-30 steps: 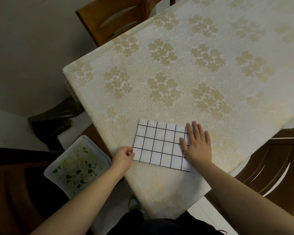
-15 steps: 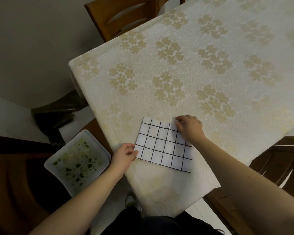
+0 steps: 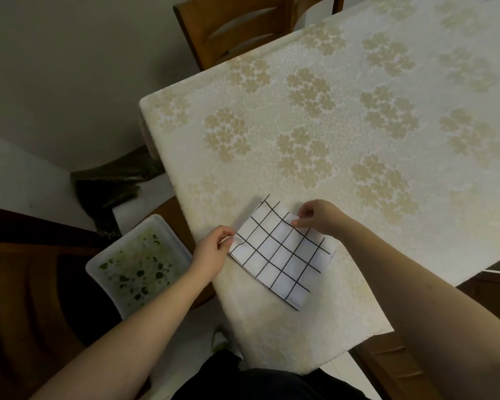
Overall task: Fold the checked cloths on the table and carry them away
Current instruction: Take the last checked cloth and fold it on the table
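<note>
A white cloth with a black grid lies folded near the front corner of the table, which wears a cream cloth with gold flowers. My left hand pinches the cloth's left corner at the table edge. My right hand pinches its far right corner, and the far edge is lifted and curling toward me.
A white plastic bin with green scraps sits on the floor left of the table corner. A wooden chair stands at the far side, another dark chair at the right. A dark bag lies by the wall.
My right hand went from pressing flat on the cloth to pinching its far corner. Both hands have lifted the far edge and the cloth has turned on the table.
</note>
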Demonstrator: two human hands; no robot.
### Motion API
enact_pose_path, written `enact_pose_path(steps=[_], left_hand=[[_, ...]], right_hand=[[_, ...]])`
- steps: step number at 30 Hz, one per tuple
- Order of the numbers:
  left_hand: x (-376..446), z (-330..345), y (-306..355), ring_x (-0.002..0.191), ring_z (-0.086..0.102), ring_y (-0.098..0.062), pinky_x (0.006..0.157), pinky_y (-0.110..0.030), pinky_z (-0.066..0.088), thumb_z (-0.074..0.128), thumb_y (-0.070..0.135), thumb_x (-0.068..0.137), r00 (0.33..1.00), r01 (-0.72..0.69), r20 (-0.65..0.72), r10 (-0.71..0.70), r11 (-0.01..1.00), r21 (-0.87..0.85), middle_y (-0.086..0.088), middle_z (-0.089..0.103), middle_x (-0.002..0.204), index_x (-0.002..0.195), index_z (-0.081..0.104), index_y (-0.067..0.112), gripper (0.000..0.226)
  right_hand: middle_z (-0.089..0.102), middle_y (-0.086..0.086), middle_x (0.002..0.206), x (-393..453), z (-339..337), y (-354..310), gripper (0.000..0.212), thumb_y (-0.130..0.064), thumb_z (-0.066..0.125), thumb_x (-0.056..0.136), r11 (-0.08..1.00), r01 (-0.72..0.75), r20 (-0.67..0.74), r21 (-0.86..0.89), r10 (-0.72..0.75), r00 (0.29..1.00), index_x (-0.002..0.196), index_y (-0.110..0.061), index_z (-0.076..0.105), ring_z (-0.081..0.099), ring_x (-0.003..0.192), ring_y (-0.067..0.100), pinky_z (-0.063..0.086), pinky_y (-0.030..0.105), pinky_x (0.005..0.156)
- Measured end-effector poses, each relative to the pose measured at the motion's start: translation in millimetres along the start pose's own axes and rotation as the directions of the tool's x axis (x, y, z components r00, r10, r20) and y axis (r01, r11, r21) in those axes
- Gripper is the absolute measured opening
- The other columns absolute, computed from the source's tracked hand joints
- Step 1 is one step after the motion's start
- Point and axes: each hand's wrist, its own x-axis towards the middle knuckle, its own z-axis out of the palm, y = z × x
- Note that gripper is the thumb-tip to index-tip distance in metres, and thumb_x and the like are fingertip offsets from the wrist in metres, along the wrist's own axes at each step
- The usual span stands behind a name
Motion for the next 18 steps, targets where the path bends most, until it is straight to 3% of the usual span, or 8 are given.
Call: enact_pose_path(steps=[4, 8, 11, 15, 18], left_hand=[[11.5, -3.5, 4.7, 0.107, 0.061, -0.018, 0.093, -0.036, 0.052, 0.057, 0.018, 0.098, 0.992, 0.121, 0.001, -0.126, 0.95, -0.288, 0.003, 0.066, 0.114, 0.097, 0.063, 0.039, 0.022], [21.2, -2.2, 15.4, 0.109, 0.063, -0.027, 0.084, -0.039, 0.057, 0.059, 0.02, 0.097, 0.954, 0.275, 0.091, -0.285, 0.716, -0.641, -0.008, 0.062, 0.122, 0.109, 0.06, 0.034, 0.019], [15.1, 8.6, 26.4, 0.105, 0.066, -0.025, 0.083, -0.037, 0.057, 0.058, 0.031, 0.097, 0.941, 0.325, 0.19, -0.281, 0.59, -0.739, -0.009, 0.064, 0.121, 0.118, 0.051, 0.028, 0.023], [-4.9, 35.0, 28.1, 0.093, 0.07, -0.024, 0.076, -0.03, 0.057, 0.058, 0.029, 0.096, 0.935, 0.347, 0.285, -0.209, 0.702, -0.622, -0.013, 0.067, 0.117, 0.133, 0.043, 0.026, 0.04], [-6.9, 48.2, 26.3, 0.103, 0.066, -0.024, 0.079, -0.028, 0.056, 0.06, 0.019, 0.096, 0.958, 0.279, 0.228, -0.175, 0.761, -0.585, -0.012, 0.059, 0.132, 0.14, 0.04, 0.02, 0.048]], right_hand=[[0.056, -0.004, 0.072, -11.5, 1.3, 4.4, 0.027, -0.036, 0.079, 0.079, 0.987, -0.013, -0.004, 0.158, 0.014, 1.0, 0.084, -0.015, 0.063, 0.049, 0.065, 0.011, 0.039, 0.021, 0.059], [0.066, 0.001, 0.083, -25.8, 3.0, 12.8, 0.025, -0.032, 0.078, 0.081, 0.915, -0.009, -0.035, 0.403, 0.026, 0.999, 0.098, -0.02, 0.064, 0.061, 0.076, 0.013, 0.045, 0.025, 0.071], [0.07, -0.001, 0.088, -42.9, 5.4, 14.0, 0.029, -0.026, 0.071, 0.088, 0.754, 0.007, -0.059, 0.657, 0.042, 0.997, 0.114, -0.017, 0.062, 0.068, 0.081, 0.007, 0.049, 0.015, 0.072], [0.073, 0.008, 0.112, -56.8, 14.1, 26.4, 0.032, -0.026, 0.065, 0.092, 0.532, 0.014, -0.081, 0.847, 0.102, 0.991, 0.122, -0.015, 0.061, 0.069, 0.105, 0.023, 0.051, 0.033, 0.09], [0.073, 0.01, 0.111, -68.1, 16.9, 31.7, 0.03, -0.021, 0.062, 0.094, 0.46, 0.029, -0.11, 0.887, 0.15, 0.983, 0.124, -0.014, 0.06, 0.07, 0.103, 0.025, 0.055, 0.032, 0.082]])
